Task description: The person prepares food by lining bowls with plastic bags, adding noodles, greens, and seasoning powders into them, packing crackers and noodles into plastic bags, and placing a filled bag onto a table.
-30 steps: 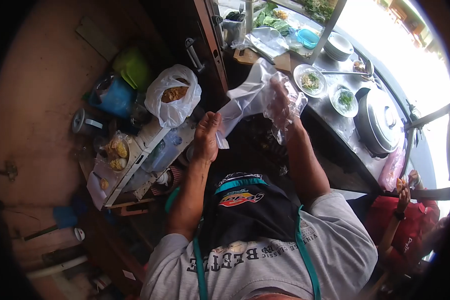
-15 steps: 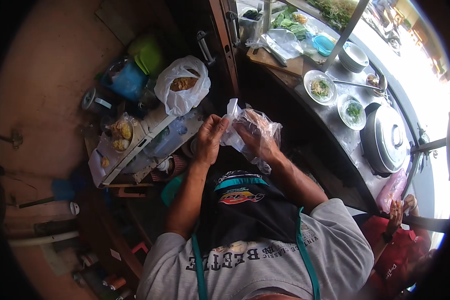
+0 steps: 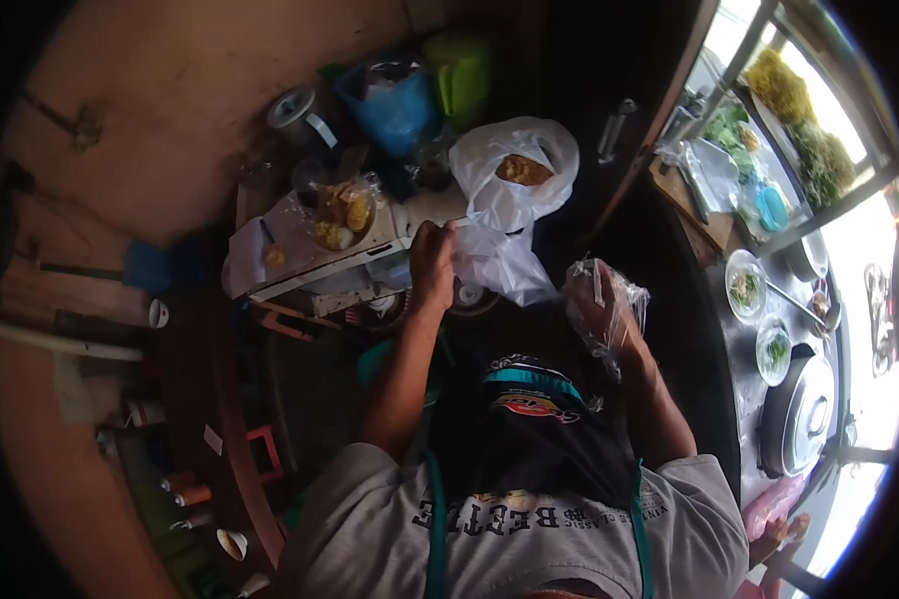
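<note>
My left hand (image 3: 433,268) is closed on the edge of a thin white plastic bag (image 3: 504,268), which spreads out to the right of my fingers. Clear plastic bag film (image 3: 637,296) lies crumpled over and around my right hand (image 3: 597,304), whose fingers look curled. Whether anything else is under that film I cannot make out. Just beyond the bag in my left hand, a larger white plastic bag (image 3: 489,155) stands open with brown fried food (image 3: 524,171) inside.
At left, a cart shelf (image 3: 380,245) carries a clear bag of yellow food (image 3: 345,215). A blue container (image 3: 390,105) stands behind. The right counter holds two bowls (image 3: 745,287), a lidded pot (image 3: 801,414) and a knife (image 3: 693,192) on a cutting board. Another person's hands (image 3: 781,539) are at lower right.
My view has swung left toward the shelf. My hands have moved apart: the left now stretches out the white bag, while the clear film stays with the right.
</note>
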The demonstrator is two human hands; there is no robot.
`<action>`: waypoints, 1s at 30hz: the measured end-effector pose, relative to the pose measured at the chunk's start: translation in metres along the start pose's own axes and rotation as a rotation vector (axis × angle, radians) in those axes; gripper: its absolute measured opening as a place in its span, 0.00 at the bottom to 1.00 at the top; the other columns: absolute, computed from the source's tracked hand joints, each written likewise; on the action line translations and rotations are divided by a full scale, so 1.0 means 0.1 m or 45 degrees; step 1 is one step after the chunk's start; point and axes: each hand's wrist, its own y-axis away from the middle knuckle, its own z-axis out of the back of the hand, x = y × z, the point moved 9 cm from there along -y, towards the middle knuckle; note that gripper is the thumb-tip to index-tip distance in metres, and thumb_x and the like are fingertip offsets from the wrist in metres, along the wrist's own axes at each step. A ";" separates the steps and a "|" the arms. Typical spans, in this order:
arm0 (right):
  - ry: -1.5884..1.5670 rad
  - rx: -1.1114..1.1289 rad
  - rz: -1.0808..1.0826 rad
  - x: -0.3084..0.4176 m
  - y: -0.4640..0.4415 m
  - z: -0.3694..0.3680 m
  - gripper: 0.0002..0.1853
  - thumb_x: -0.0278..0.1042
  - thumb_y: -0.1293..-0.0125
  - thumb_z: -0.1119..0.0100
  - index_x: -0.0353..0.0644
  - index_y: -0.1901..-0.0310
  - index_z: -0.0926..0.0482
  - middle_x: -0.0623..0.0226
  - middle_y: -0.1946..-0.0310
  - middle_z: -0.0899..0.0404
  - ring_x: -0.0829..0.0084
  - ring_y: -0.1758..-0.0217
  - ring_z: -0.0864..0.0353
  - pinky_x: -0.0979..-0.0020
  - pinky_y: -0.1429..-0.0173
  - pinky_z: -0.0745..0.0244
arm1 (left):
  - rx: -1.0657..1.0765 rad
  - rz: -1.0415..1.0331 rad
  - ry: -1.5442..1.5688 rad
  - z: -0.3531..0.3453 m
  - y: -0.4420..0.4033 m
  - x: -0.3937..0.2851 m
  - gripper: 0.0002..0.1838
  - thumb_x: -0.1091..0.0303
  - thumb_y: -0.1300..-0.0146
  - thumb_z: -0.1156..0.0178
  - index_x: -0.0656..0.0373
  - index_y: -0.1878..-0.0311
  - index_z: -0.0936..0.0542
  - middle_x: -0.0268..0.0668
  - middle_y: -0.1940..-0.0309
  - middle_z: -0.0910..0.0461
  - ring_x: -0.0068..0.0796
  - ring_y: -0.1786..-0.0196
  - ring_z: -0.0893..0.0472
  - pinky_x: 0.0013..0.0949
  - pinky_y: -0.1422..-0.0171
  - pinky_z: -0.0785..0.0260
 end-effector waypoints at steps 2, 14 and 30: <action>0.219 0.155 0.143 0.66 -0.36 -0.52 0.22 0.41 0.37 0.35 0.36 0.48 0.26 0.52 0.57 0.22 0.54 0.55 0.21 0.56 0.48 0.26 | 0.193 -0.102 -0.329 -0.10 -0.09 -0.21 0.18 0.64 0.30 0.38 0.54 0.72 0.35 0.24 0.79 0.37 0.13 0.74 0.37 0.25 0.72 0.41; 0.003 0.699 0.359 1.10 -1.48 -3.05 0.16 0.31 0.33 0.44 0.36 0.46 0.30 0.51 0.53 0.23 0.53 0.49 0.21 0.60 0.45 0.25 | -0.312 0.197 -0.742 2.38 0.01 -0.44 0.12 0.69 0.35 0.39 0.59 0.51 0.25 0.37 0.69 0.20 0.32 0.66 0.17 0.37 0.63 0.26; -0.119 0.228 0.214 0.62 -2.09 -3.23 0.31 0.41 0.41 0.27 0.36 0.43 0.30 0.54 0.53 0.25 0.62 0.51 0.23 0.58 0.46 0.26 | -0.603 0.463 0.058 3.81 0.36 -0.21 0.21 0.61 0.31 0.43 0.61 0.39 0.25 0.37 0.49 0.20 0.32 0.49 0.19 0.39 0.51 0.23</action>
